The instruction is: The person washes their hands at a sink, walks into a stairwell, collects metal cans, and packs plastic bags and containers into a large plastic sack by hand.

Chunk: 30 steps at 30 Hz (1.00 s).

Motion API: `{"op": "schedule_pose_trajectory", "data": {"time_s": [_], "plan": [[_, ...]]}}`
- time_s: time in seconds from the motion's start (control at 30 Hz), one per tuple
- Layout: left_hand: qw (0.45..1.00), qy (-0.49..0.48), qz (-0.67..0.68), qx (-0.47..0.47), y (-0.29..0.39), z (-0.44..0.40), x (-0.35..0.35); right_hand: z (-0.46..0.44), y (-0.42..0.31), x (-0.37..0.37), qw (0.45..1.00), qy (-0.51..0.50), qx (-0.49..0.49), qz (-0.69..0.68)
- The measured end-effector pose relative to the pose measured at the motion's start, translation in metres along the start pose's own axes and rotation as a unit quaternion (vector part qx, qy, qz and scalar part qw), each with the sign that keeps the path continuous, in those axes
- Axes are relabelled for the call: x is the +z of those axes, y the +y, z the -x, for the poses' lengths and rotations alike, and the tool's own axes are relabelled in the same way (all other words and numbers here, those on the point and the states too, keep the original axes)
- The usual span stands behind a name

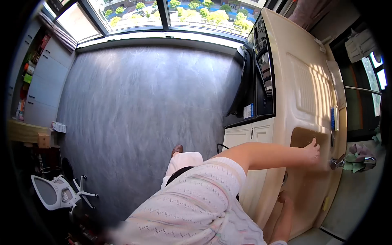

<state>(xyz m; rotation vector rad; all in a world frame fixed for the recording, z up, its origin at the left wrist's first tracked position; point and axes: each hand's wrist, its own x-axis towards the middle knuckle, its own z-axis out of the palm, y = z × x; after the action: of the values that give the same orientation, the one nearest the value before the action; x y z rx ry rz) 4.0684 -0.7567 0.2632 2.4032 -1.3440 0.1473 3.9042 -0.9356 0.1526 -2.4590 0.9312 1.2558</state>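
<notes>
My left hand (312, 154) reaches across the beige sink basin (310, 136), a short way from the metal faucet (337, 163). Its fingers are apart and nothing shows in them. Lower down, at the front side of the basin, my right hand (285, 198) is curled. What it holds, if anything, is hidden. Close to it a small shiny metal rim (285, 178) peeks out at the counter's edge, mostly covered by my left arm.
Past the basin, a ribbed drainboard (306, 83) and a blue brush (332, 118) lie along the counter (281, 61). A black appliance (261, 81) is set into its front. A green and grey cloth (356, 159) hangs by the faucet. A white chair (57, 192) stands across the grey floor (134, 110).
</notes>
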Motion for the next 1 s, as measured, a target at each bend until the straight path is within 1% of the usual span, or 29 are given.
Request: {"op": "schedule_pose_trajectory", "data": {"time_s": [0.03, 0.07, 0.13, 0.17, 0.2, 0.23, 0.27, 0.3, 0.33, 0.37, 0.4, 0.43, 0.5, 0.53, 0.6, 0.63, 0.67, 0.73, 0.8, 0.83, 0.87, 0.9, 0.93, 0.97, 1.0], "plan": [[1.000, 0.002, 0.024, -0.007, -0.020, 0.025, -0.022, 0.012, -0.005, 0.003, 0.993, 0.016, -0.028, -0.109], [0.998, 0.002, 0.056, -0.016, -0.037, 0.052, -0.040, 0.021, -0.006, -0.001, 0.986, 0.031, -0.045, -0.155], [0.986, 0.113, 0.081, -0.096, -0.080, 0.106, -0.057, 0.029, -0.008, -0.009, 0.962, 0.062, -0.077, -0.256], [0.968, 0.198, 0.103, -0.114, -0.104, 0.140, -0.061, 0.000, 0.018, -0.017, 0.976, 0.085, -0.139, -0.144], [0.958, 0.227, 0.081, -0.158, -0.124, 0.182, -0.071, -0.031, 0.038, -0.023, 0.973, 0.108, -0.201, -0.027], [0.941, 0.252, 0.078, -0.213, -0.144, 0.226, -0.075, -0.016, 0.018, -0.037, 0.966, 0.143, -0.189, -0.103], [0.922, 0.253, 0.089, -0.278, -0.164, 0.274, -0.071, 0.018, -0.011, -0.056, 0.953, 0.173, -0.178, -0.173], [0.906, 0.209, 0.062, -0.362, -0.183, 0.329, -0.057, 0.027, -0.025, -0.072, 0.924, 0.175, -0.228, -0.253], [0.875, 0.107, 0.023, -0.471, -0.196, 0.388, -0.044, 0.035, -0.042, -0.090, 0.887, 0.170, -0.277, -0.329], [0.825, -0.037, -0.007, -0.564, -0.195, 0.451, -0.036, 0.059, -0.073, -0.104, 0.875, 0.186, -0.311, -0.323], [0.794, -0.074, 0.000, -0.604, -0.185, 0.519, -0.018, 0.088, -0.109, -0.111, 0.861, 0.199, -0.345, -0.318], [0.723, -0.125, 0.041, -0.678, -0.171, 0.582, 0.002, 0.112, -0.144, -0.113, 0.846, 0.196, -0.386, -0.312], [0.606, -0.171, 0.066, -0.774, -0.109, 0.694, 0.030, 0.157, -0.216, -0.100, 0.809, 0.184, -0.466, -0.307], [0.549, -0.185, 0.087, -0.810, -0.066, 0.729, 0.025, 0.172, -0.250, -0.089, 0.803, 0.123, -0.503, -0.294], [0.408, -0.133, 0.148, -0.891, 0.014, 0.792, 0.045, 0.189, -0.314, -0.066, 0.803, 0.035, -0.546, -0.236], [0.335, -0.107, 0.168, -0.921, 0.055, 0.808, 0.047, 0.203, -0.347, -0.049, 0.808, 0.014, -0.561, -0.180], [0.260, -0.080, 0.187, -0.944, 0.094, 0.814, 0.049, 0.203, -0.375, -0.037, 0.795, -0.002, -0.591, -0.137], [0.149, -0.046, 0.200, -0.967, 0.164, 0.815, 0.077, 0.224, -0.432, -0.006, 0.796, -0.073, -0.598, -0.060], [0.074, 0.024, 0.226, -0.971, 0.221, 0.790, 0.104, 0.242, -0.485, 0.032, 0.782, -0.114, -0.613, 0.009], [0.050, 0.068, 0.253, -0.964, 0.250, 0.780, 0.140, 0.245, -0.511, 0.052, 0.772, -0.142, -0.617, 0.051], [0.024, 0.117, 0.274, -0.954, 0.273, 0.763, 0.173, 0.249, -0.540, 0.074, 0.758, -0.172, -0.623, 0.094], [-0.002, 0.188, 0.289, -0.939, 0.293, 0.734, 0.186, 0.263, -0.562, 0.101, 0.739, -0.180, -0.632, 0.149], [-0.025, 0.257, 0.298, -0.919, 0.311, 0.707, 0.198, 0.279, -0.578, 0.130, 0.719, -0.186, -0.639, 0.200], [-0.043, 0.261, 0.314, -0.912, 0.325, 0.679, 0.205, 0.296, -0.590, 0.158, 0.677, -0.189, -0.664, 0.255], [-0.058, 0.266, 0.334, -0.902, 0.337, 0.652, 0.213, 0.310, -0.599, 0.185, 0.641, -0.215, -0.677, 0.291]]}}
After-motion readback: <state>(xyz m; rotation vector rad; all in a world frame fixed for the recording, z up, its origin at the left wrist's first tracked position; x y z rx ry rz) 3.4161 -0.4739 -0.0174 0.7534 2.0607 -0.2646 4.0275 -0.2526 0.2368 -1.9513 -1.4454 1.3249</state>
